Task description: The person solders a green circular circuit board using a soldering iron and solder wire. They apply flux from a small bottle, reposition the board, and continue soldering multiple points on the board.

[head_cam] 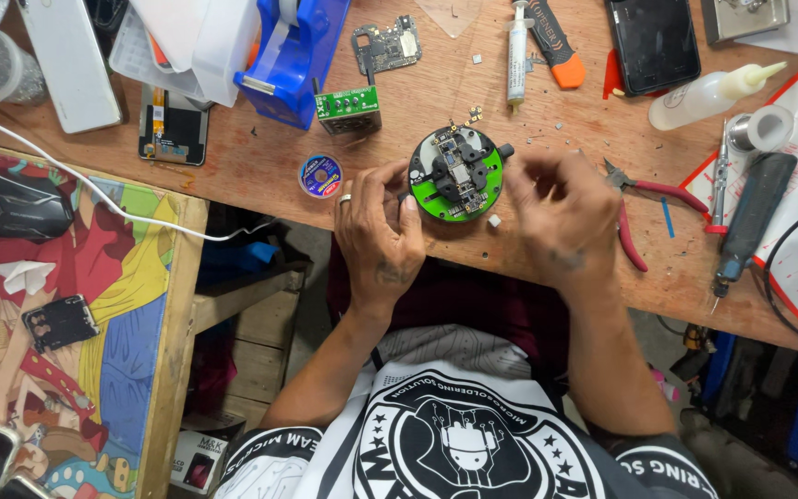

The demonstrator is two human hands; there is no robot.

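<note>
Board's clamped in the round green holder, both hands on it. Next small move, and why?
Probably steady the round green holder with the left hand before anything else: the small circuit board sits in it near the wooden bench edge, and the right hand is blurred, with whatever it holds hidden.

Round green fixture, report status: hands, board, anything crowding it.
Left hand touching round green fixture, nothing gripped. Right hand beside it, grip unclear. Circuit board clamped on top. Red-handled pliers close right.

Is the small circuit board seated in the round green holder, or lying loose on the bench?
Seated. The circuit board lies flat across the round green holder, with black clamps around it; the left hand touches the holder's edge.
</note>
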